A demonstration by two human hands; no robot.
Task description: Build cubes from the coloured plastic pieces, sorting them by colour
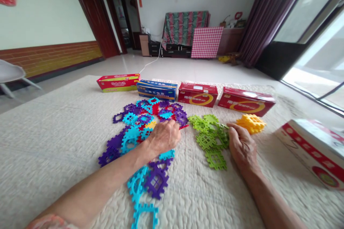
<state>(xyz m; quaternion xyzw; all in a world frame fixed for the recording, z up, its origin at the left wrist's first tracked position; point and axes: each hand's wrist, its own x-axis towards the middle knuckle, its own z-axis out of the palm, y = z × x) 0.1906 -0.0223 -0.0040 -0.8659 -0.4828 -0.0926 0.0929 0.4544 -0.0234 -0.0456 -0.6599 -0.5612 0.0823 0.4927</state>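
My left hand (167, 134) is closed above the right side of a mixed pile of interlocking plastic building plates. The thin edge of a red building plate (184, 126) sticks out from its fingers; the rest is hidden behind the hand. Purple plates (156, 182) and light blue plates (130, 134) make up most of the pile, with a few red ones and a yellow plate (151, 125). My right hand (243, 146) pinches a green building plate (224, 126), seen nearly edge-on, at the right of a group of green plates (206, 140). Stacked yellow plates (251, 123) lie just beyond that hand.
Behind the plates stand a red and green box (118, 83), a blue box (156, 90) and two dark red boxes (197, 94) in a row. A larger white and red box (313, 154) is at the right. Everything rests on a quilted cream cover (67, 128).
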